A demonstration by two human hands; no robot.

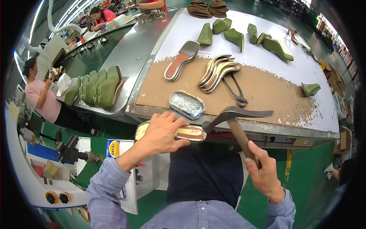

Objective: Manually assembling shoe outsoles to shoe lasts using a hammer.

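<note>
My left hand [162,131] is wrapped over the middle of a shoe last with a yellowish insole [191,133] on its upturned sole, held at the table's front edge. In my right hand [264,171] is a cobbler's hammer [239,138], gripped low on its wooden handle. The hammer's dark, curved head is beside the right end of the insole; whether it touches cannot be made out. Just beyond my left hand stands a small box of nails [187,104]. Metal pincers [239,95] lie farther back, partly beneath a stack of curved, gold-coloured insoles [218,73].
A red-faced insole piece [181,62] lies on the worn table [160,89]. Several green lasts [235,37] stand toward the back, near brown stacked pieces [207,8]. More green lasts [103,87] stand on a metal bench at left. A co-worker [44,91] stands beyond it.
</note>
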